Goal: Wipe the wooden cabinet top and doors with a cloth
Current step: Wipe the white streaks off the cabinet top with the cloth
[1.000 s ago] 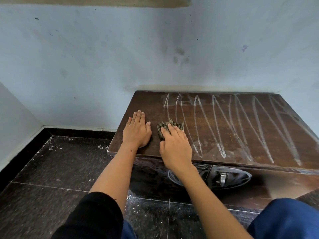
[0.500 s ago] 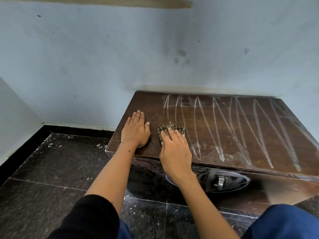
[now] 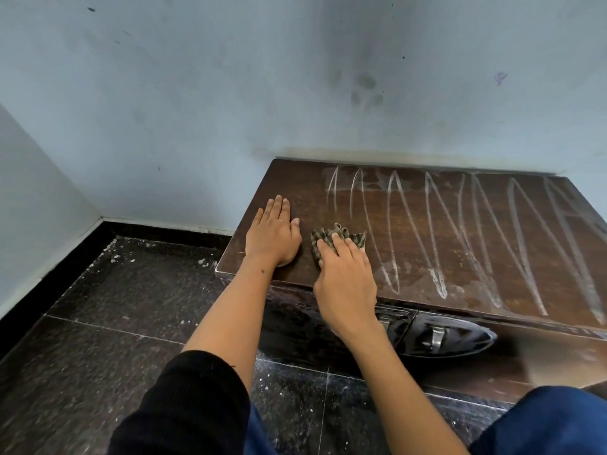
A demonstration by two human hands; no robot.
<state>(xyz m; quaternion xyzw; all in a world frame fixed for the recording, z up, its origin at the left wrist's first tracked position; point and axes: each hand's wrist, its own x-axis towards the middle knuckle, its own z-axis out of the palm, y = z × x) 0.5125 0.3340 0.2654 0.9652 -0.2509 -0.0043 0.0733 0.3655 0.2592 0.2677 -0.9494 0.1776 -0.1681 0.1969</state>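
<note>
Cabinet top (image 3: 460, 257) (white streaks): right hand (image 3: 345, 277) fingers flat on cloth (image 3: 338, 238); left hand (image 3: 272, 234) flat beside.

cloth (image 3: 338, 239) nudged slightly farther back.

Soft even daylight, sharp focus — wide-angle edge bending

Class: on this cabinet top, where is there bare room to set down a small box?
Free: the streaked stretch of cabinet top right of the cloth, up to the wall. Crowded: the left end, with left hand flat and right hand on the cloth.
</note>
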